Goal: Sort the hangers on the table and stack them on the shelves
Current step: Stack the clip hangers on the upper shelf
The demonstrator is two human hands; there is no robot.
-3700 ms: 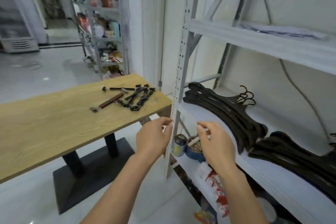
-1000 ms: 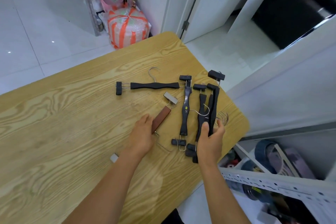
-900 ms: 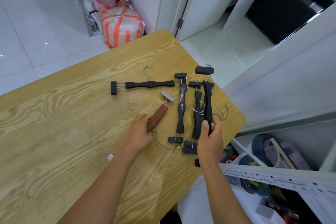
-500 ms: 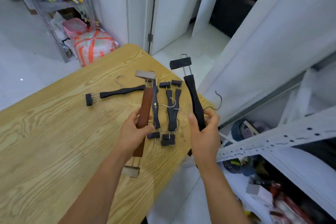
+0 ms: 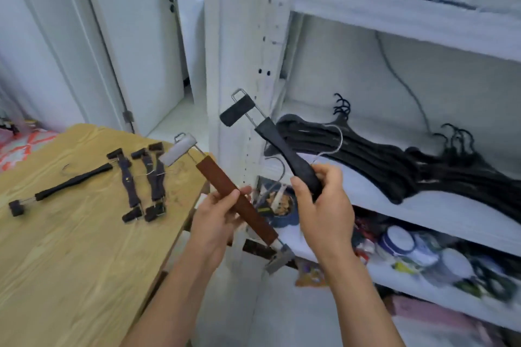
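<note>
Left hand (image 5: 218, 218) lifts brown hanger (image 5: 225, 189) between wooden table (image 5: 70, 248) and white shelves (image 5: 394, 17).

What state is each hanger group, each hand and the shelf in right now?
left hand: closed around the brown hanger
right hand: closed around the black clip hanger
brown hanger: lifted off the table, tilted
black clip hanger: lifted, tilted, upper clip toward the shelf
table hangers: lying flat on the table
stacked black hangers: piled on the middle shelf
</note>
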